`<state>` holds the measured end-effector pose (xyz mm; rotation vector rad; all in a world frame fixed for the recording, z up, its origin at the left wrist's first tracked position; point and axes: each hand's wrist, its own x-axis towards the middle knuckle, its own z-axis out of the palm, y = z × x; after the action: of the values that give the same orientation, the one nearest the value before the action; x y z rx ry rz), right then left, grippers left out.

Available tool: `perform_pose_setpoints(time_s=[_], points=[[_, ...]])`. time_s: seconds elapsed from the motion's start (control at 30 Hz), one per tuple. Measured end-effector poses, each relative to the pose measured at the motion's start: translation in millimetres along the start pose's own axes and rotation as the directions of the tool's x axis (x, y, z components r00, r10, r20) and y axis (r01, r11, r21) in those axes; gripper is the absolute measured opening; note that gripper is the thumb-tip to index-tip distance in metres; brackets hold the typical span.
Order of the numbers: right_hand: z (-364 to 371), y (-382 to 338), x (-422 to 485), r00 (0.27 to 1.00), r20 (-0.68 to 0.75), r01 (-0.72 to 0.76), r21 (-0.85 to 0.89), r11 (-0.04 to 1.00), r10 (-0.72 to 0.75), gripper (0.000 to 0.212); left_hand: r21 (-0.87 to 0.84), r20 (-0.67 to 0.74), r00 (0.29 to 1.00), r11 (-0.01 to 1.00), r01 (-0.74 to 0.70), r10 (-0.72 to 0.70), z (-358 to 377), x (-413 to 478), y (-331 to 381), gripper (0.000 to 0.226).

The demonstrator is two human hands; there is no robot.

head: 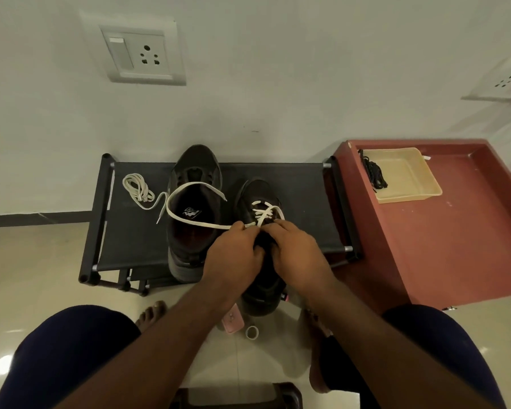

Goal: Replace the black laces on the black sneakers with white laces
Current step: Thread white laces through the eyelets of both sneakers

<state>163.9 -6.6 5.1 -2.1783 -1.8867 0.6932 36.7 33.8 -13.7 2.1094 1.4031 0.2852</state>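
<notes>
Grip of left hand [233, 255]: thumb and fingertips pinched tight on the white lace [266, 214], just at the near end of the crossings. Grip of right hand [295, 249]: fingers curled down onto the same lace, fingertips meeting those of the left; exact hold partly hidden behind the knuckles. Directly beneath both hands, the laced sneaker [258, 190], toe toward the wall, heel reaching past the near edge of the shoe rack [307, 199]; white crossings over its far eyelets. From the left grip, long free end of the lace running left of the laced sneaker in a wide loop across the open mouth of the second sneaker [195, 166], just beside, unlaced. Farther left of the laced sneaker, on the rack fabric, a coiled spare lace [137, 187], white. Right of the laced sneaker, red tabletop [455, 246] bearing a beige tray [410, 178], bunched black laces [373, 172] at its left wall. Nearer than the laced sneaker, on the floor, a tape ring [252, 332] and a pink item [233, 320]
</notes>
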Motion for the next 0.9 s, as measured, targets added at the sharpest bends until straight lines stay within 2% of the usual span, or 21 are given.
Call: perform_pose_setpoints(time_s=[0.13, 0.33, 0.47, 0.63, 0.9], points=[[2.1, -3.7, 11.2, 0.994, -0.027, -0.106, 0.003, 0.994, 0.106, 0.027, 0.014, -0.03, 0.998, 0.999, 0.051, -0.051, -0.9, 4.9, 2.0, 0.022], [6.3, -0.9, 17.9, 0.995, -0.07, -0.071, -0.062, 0.996, 0.067, 0.024, 0.01, -0.045, 0.997, 0.998, 0.067, -0.067, -0.4, 6.2, 1.8, 0.019], [12.7, 4.6, 21.4, 0.991, -0.124, -0.037, 0.048, 0.998, 0.043, 0.025, -0.004, -0.061, 0.994, 0.995, 0.095, -0.095, 0.9, 5.5, 1.1, 0.019], [8.5, 5.5, 21.5, 0.993, -0.114, 0.007, 0.087, 0.996, 0.003, 0.022, -0.073, -0.064, 0.989, 0.989, 0.132, -0.137, 1.5, 3.7, 4.8, 0.034], [5.5, 7.5, 17.4, 0.989, -0.15, 0.048, 0.205, 0.978, -0.017, 0.014, -0.14, -0.09, 0.979, 0.976, 0.167, -0.18, 1.7, 2.1, 8.8, 0.033]])
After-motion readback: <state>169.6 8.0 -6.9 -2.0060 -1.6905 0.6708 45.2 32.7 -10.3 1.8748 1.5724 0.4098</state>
